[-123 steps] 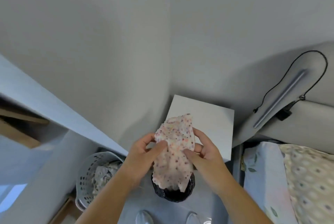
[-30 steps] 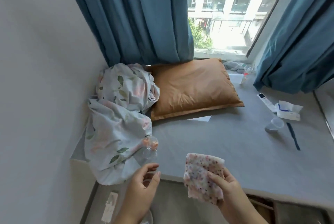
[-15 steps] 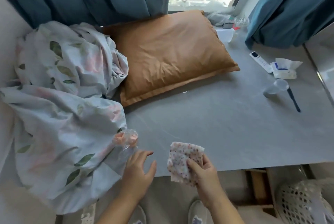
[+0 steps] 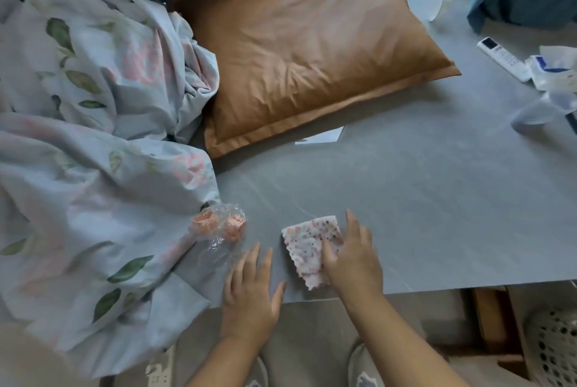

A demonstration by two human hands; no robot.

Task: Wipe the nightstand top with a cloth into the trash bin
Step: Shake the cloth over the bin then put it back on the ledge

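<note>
A folded white cloth with pink and dark speckles (image 4: 307,246) lies flat on a grey platform surface (image 4: 421,199) near its front edge. My right hand (image 4: 351,257) presses on the cloth's right half, thumb across its middle. My left hand (image 4: 251,286) rests open with spread fingers on the platform edge, just left of the cloth and not touching it. Neither the nightstand nor the black trash bin is in view.
A clear plastic bag with orange pieces (image 4: 218,227) lies left of the cloth beside a floral sheet (image 4: 87,152). Behind it sits a brown pillow (image 4: 306,52). A remote (image 4: 504,58), tissue pack (image 4: 554,69) and plastic cup (image 4: 541,111) occupy the right. A white laundry basket (image 4: 552,346) stands low right.
Since four seconds ago the view swung from the nightstand and bin to the window platform. In the last second my right hand lowered the cloth onto the surface; my left hand settled beside it.
</note>
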